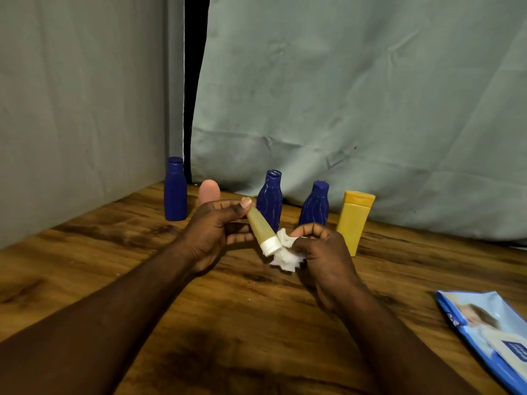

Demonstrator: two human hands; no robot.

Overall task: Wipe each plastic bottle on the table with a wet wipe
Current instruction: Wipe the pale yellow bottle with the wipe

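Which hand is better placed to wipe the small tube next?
The right hand, probably: it grips the crumpled wipe against the white cap of the tube, while the left hand pinches the tube's far end, holding it tilted.

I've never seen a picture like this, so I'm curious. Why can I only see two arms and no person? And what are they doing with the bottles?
There is one picture. It comes from a camera worn on the person's head, looking down, so only their arms show. The left hand pinches a small pale tube, tilted with its white cap down. The right hand holds a crumpled wet wipe against that cap. At the back of the wooden table stand five more bottles: a tall blue bottle, a pink bottle, a ribbed blue bottle, a second ribbed blue bottle and a yellow bottle. A blue pack of wipes lies on the right.
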